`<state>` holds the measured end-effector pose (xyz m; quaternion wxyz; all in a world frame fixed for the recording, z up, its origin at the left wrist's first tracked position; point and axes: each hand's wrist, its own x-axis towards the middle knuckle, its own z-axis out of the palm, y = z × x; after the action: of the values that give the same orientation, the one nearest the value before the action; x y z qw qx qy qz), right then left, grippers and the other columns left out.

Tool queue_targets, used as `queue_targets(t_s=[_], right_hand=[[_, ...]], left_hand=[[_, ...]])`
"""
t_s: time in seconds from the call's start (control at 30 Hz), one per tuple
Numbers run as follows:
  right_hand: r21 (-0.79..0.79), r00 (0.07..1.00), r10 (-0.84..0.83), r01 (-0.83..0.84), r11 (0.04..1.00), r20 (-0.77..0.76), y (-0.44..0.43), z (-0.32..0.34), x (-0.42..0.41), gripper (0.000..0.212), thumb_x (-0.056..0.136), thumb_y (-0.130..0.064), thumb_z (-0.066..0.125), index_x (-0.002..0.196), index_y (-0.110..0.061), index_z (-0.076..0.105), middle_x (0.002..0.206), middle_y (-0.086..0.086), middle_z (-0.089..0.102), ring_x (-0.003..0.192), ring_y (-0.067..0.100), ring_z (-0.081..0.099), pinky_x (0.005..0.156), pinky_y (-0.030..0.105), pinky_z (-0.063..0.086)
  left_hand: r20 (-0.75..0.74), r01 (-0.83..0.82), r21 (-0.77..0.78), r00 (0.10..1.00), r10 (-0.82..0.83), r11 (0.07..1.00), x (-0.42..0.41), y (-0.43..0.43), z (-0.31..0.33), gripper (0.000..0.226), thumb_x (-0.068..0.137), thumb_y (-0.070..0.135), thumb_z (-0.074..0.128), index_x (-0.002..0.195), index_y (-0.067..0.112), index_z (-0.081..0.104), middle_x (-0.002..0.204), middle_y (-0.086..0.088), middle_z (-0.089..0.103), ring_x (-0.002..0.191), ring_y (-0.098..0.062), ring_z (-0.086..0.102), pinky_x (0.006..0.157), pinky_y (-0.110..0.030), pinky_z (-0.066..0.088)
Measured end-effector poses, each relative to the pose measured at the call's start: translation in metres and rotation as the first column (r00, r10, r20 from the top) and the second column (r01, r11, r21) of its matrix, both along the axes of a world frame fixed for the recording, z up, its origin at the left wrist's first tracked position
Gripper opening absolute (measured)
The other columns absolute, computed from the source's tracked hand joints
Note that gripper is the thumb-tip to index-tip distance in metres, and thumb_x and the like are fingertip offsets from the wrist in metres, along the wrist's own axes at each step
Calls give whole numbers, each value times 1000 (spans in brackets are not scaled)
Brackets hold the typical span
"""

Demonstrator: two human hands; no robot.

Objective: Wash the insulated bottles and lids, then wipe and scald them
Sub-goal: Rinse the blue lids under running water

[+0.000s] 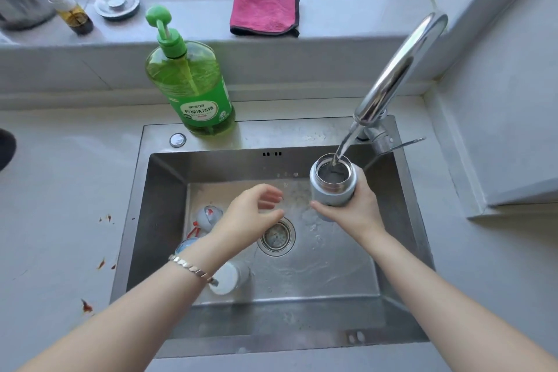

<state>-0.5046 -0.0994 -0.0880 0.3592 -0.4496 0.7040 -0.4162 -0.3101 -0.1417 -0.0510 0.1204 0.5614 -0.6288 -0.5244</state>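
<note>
Right hand (354, 213) around an open bottle (330, 190) under the running tap (395, 75), left hand (250, 216) loose over the sink (332, 281)

The sink (302, 133) is brushed steel, dull-sheened and wet, while the tap (392, 69) above it is mirror-bright polished metal. The insulated bottle (332, 187) at the tap has a matt pale-grey coat outside and bare steel inside. The detergent bottle (193, 84) is clear green glossy plastic with an opaque green pump. The pink cloth (262, 10) looks soft and nappy, edged in dark binding. The worktop (60, 205) is smooth matt grey, possibly stone. The bracelet (193, 269) is shiny metal.
</note>
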Motion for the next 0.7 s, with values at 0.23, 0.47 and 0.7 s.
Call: queue_targets(t_s=[0.23, 0.47, 0.7], right_hand=[[709, 562, 631, -109, 697, -535, 16, 17, -18, 74, 57, -48, 74, 121, -31, 41, 108, 2, 56, 102, 25, 55, 85, 34, 40], [904, 104, 898, 24, 427, -427, 31, 29, 18, 69, 60, -51, 73, 117, -26, 42, 112, 1, 57, 103, 21, 53, 77, 34, 32], [931, 11, 958, 242, 274, -285, 62, 35, 28, 74, 64, -50, 72, 127, -24, 42, 121, 0, 54, 110, 21, 54, 92, 35, 39]], left_hand=[[117, -145, 76, 984, 135, 987, 79, 46, -1, 16, 87, 8, 62, 89, 24, 63, 93, 6, 69, 93, -10, 64, 90, -25, 47], [118, -325, 91, 942, 314, 941, 136, 96, 3, 19, 86, 7, 63, 82, 26, 63, 90, 0, 71, 91, -15, 65, 86, -28, 46], [93, -314, 93, 948, 305, 945, 162, 120, 1, 19, 86, 7, 63, 84, 26, 64, 91, 0, 71, 93, -16, 65, 90, -33, 48]])
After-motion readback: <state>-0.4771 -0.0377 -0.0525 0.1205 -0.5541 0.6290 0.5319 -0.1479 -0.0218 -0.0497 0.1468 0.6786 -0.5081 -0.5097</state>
